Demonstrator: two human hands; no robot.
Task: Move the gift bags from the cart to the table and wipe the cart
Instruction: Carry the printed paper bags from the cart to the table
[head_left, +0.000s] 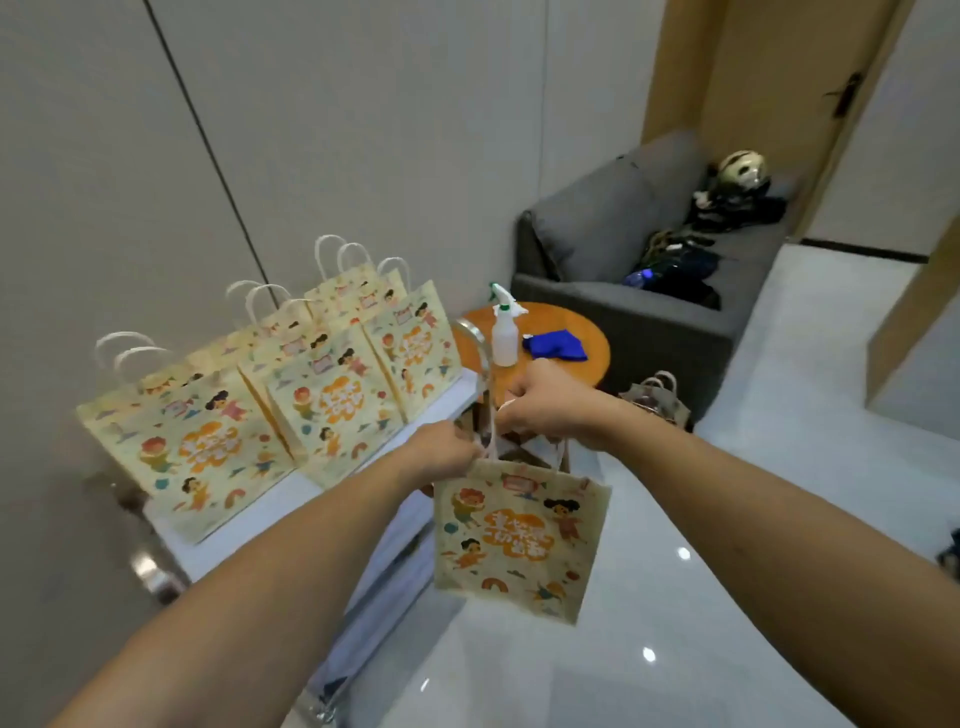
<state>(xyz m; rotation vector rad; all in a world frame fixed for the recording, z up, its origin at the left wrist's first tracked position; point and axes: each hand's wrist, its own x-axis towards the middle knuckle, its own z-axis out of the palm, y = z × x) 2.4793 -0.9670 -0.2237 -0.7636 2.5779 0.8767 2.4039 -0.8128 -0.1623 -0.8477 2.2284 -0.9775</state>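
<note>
A cream gift bag (519, 540) printed with cartoon children hangs in the air in front of the cart. My left hand (447, 452) grips its top edge and my right hand (545, 405) grips its white handles. Several matching gift bags (322, 395) stand upright in rows on the white top shelf of the cart (244, 535), which stands against the wall at the left. A round wooden table (592, 343) stands beyond the cart's metal handle (475, 338). On it rest a white spray bottle (504, 332) and a blue cloth (556, 345).
A grey sofa (623, 260) with a helmet and dark gear on its seat stands behind the table. Another bag (660, 400) sits on the floor by the sofa. Glossy white floor spreads to the right, and a wooden door is at the far right.
</note>
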